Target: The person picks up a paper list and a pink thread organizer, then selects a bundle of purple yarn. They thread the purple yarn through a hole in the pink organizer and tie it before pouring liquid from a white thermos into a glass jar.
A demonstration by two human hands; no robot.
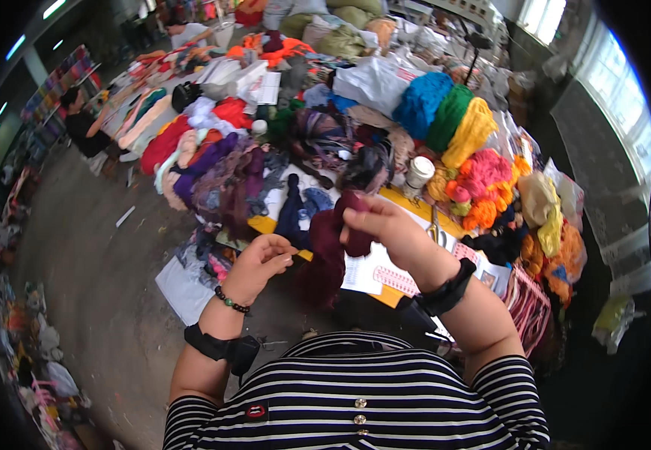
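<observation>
A dark maroon length of soft fabric or yarn hangs in a loop from my right hand. The thumb and fingers of that hand are closed on its upper part, above the table's near edge. To the left of the bundle is my left hand, its thumb and fingertips drawn together in a pinch. Whatever lies between those fingertips, if anything, is too small to make out. Just beyond the hands, a navy twisted bundle rests on the table, whose yellow edge shows.
Scissors and a white lidded container stand right of my hands. Blue yarn, green yarn and yellow yarn are heaped beyond. Purple scarves pile up at left. Another person is at the far left.
</observation>
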